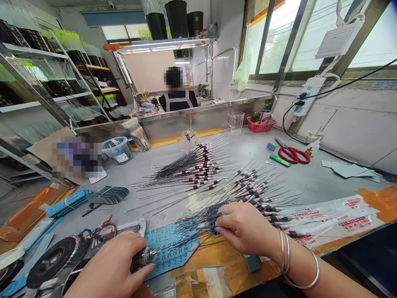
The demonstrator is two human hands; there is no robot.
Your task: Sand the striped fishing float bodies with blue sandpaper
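Note:
My left hand [124, 258] is closed around a metal drill chuck [145, 255] at the lower left, its thumb and fingers on either side. Thin dark stems run rightward from near the chuck's tip, over a blue-backed sandpaper sheet [170, 244]. My right hand [243, 225], with bangles on the wrist, is pinched shut; a bluish sliver that looks like sandpaper shows at the fingertips. Beneath and beyond it lies a pile of fishing floats [252, 192] with pale and black bodies. A second pile of floats [201, 165] lies farther back.
Left are banded sandpaper strips [108, 194], a black wheel [54, 260] and a plastic tub [117, 150]. Glass mugs [237, 123] and a red basket [261, 125] stand at the back. Red-handled scissors [293, 155] lie right. A person [178, 99] sits beyond the partition.

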